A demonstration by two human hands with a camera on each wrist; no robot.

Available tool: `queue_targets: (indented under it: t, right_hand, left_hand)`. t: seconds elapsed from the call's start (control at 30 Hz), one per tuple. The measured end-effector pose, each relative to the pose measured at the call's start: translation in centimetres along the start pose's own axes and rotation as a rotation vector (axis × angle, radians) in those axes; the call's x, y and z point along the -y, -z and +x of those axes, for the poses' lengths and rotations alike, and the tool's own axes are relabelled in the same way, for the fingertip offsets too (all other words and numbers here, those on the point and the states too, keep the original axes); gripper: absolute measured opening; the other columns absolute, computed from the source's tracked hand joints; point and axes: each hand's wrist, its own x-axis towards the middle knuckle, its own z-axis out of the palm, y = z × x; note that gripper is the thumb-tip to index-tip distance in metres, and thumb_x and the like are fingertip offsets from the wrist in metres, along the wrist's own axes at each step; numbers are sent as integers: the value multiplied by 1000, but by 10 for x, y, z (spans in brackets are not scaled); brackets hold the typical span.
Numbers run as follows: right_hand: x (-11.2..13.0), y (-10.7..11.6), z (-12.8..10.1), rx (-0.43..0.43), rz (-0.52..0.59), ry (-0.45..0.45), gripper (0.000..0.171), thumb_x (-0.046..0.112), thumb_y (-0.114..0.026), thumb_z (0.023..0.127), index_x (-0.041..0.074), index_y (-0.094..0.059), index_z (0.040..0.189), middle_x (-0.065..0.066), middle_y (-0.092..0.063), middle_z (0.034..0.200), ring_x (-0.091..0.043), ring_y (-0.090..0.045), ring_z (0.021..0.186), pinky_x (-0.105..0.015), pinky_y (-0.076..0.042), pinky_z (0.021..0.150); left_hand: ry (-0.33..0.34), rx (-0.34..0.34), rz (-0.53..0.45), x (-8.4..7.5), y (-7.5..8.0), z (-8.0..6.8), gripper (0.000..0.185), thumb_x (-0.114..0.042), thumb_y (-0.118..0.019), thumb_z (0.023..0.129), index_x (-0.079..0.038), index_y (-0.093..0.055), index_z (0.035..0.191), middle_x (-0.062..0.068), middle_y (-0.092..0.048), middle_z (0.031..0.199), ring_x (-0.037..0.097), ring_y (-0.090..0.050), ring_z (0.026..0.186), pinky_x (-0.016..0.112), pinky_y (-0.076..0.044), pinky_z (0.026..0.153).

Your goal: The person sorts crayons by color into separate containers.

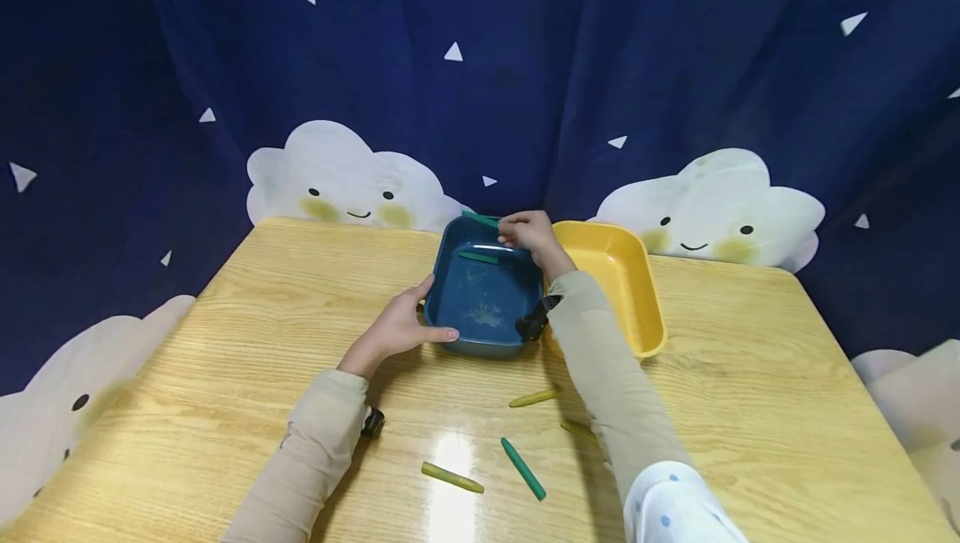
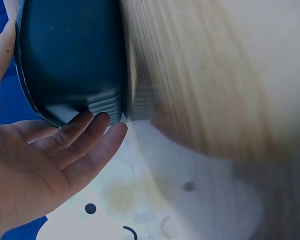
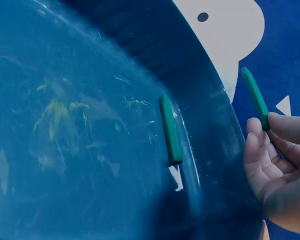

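A blue bin [image 1: 483, 301] stands at the back of the table, with one green crayon [image 3: 170, 131] lying inside along its far wall. Over the bin's far rim, my right hand [image 1: 528, 235] pinches a second green crayon [image 3: 255, 97] by one end between thumb and fingertips. My left hand [image 1: 405, 322] rests on the bin's left side, thumb across the near rim. In the left wrist view the fingers [image 2: 92, 145] of that hand extend along the bin's outer wall.
Against the blue bin's right side stands a yellow bin [image 1: 648, 310], partly behind my right forearm. Nearer on the table lie yellow crayons [image 1: 452, 477] and a green crayon [image 1: 522, 468]; one yellow crayon [image 1: 577, 429] is partly hidden by my sleeve. A dark blue curtain [image 1: 510, 93] hangs behind.
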Motion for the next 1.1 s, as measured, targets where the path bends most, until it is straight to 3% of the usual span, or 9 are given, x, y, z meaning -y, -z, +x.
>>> queue_targets:
  t: [0.13, 0.3, 0.53, 0.7, 0.9, 1.1]
  right_hand:
    - [-4, -5, 5, -2, -4, -29, 23, 2, -58, 88, -8, -62, 108, -14, -61, 90, -26, -63, 77, -38, -49, 81]
    - [-7, -10, 6, 5, 6, -69, 23, 0, -58, 87, -9, -62, 108, -17, -62, 91, -10, -59, 60, -33, -51, 76]
    - [-11, -15, 7, -6, 39, -111, 21, 0, -60, 86, -10, -63, 104, -13, -63, 81, -9, -59, 57, -28, -52, 69]
    - [-13, -16, 6, -7, 15, -90, 20, -2, -60, 85, -12, -63, 102, -13, -61, 77, -9, -59, 55, -25, -52, 64]
    - [-13, -17, 5, 4, -17, -86, 20, -3, -59, 85, -13, -63, 102, -14, -61, 82, -10, -59, 57, -27, -53, 65]
    - [-11, -18, 4, 8, -31, -96, 23, -1, -58, 86, -11, -61, 107, -19, -63, 95, -11, -60, 59, -34, -52, 74]
  left_hand:
    - [1, -1, 8, 1, 0, 0, 102, -35, -78, 71, 0, -15, 145, 23, -27, 143, 33, -43, 119, 42, -37, 96]
    - [-1, -6, 7, 1, -1, 0, 101, -32, -78, 72, 0, -16, 144, 23, -27, 143, 33, -43, 118, 42, -37, 95]
    - [-7, -3, 8, 2, -1, 0, 102, -35, -77, 72, -1, -15, 145, 23, -28, 142, 33, -44, 117, 41, -39, 93]
    - [-8, -3, 6, 1, -1, 0, 101, -34, -77, 72, -1, -15, 145, 22, -27, 143, 33, -43, 119, 42, -38, 94]
    - [-15, -8, 3, 1, -1, 0, 98, -28, -77, 73, -1, -16, 145, 23, -28, 143, 33, -44, 117, 42, -40, 91]
    - [-21, -3, 5, 2, 0, 0, 101, -33, -78, 72, -1, -16, 145, 21, -27, 143, 32, -45, 117, 40, -41, 91]
